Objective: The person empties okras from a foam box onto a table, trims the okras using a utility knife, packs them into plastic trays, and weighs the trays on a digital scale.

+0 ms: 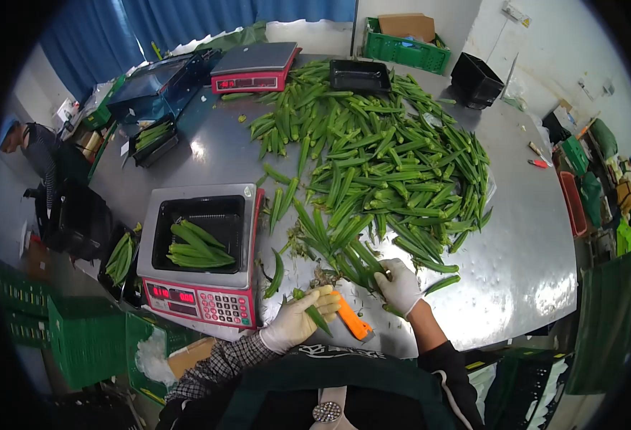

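On the worktop point(523, 251), hard to make out: the lower layers of the okra heap point(394, 158), buried under its top pods; the red digits on the near scale point(222, 308), too small for me to read surely.
Cut off: another person point(40, 154) far to my left, the lower body hidden behind a black crate point(79, 218).
My left hand point(292, 324): gloved, fingers bent and closed on a single pod point(318, 317), which slants across them; the glove covers part of its length.
Orange cutter point(353, 317): just beside those left fingers; I cannot tell whether they touch it.
My right hand point(401, 289): gloved, fingers curled at the near edge of the heap, against the loose pods point(360, 264) there; their undersides are hidden, so I cannot tell whether they grip any.
Bulk of the okra: beyond both hands, spreading away from my right fingers.
Weighed pods point(199, 247): in a black tray point(166, 215) on the near scale, beyond and left of my left fingers.
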`<move>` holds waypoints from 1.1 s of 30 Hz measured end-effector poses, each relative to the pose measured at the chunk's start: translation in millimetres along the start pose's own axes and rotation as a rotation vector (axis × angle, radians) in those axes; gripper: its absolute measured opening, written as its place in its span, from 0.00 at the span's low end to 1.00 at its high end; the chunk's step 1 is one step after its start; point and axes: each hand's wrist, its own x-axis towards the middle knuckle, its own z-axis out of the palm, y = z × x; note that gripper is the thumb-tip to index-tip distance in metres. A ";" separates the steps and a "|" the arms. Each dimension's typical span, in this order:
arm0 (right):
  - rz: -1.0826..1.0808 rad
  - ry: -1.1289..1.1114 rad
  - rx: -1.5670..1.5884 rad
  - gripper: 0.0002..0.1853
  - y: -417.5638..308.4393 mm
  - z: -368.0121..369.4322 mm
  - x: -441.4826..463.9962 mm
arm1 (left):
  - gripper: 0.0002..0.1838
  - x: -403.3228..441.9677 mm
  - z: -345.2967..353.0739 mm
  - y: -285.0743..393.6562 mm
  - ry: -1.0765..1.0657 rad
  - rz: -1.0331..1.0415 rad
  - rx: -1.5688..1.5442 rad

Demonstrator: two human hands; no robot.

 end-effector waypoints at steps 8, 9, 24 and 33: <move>-0.142 -0.120 -0.071 0.17 -9.3 -4.1 8.9 | 0.21 5.4 -1.8 2.3 0.056 -0.045 -0.069; -0.192 -0.014 -0.104 0.18 -10.2 -6.7 18.0 | 0.21 2.9 -4.0 1.9 0.062 -0.068 -0.096; -0.143 0.059 0.537 0.11 -65.6 -84.5 109.4 | 0.20 5.2 -8.3 13.5 0.091 0.055 -0.124; 0.035 -0.140 0.665 0.31 -10.9 -69.1 102.5 | 0.20 11.6 1.2 14.5 0.054 0.039 -0.096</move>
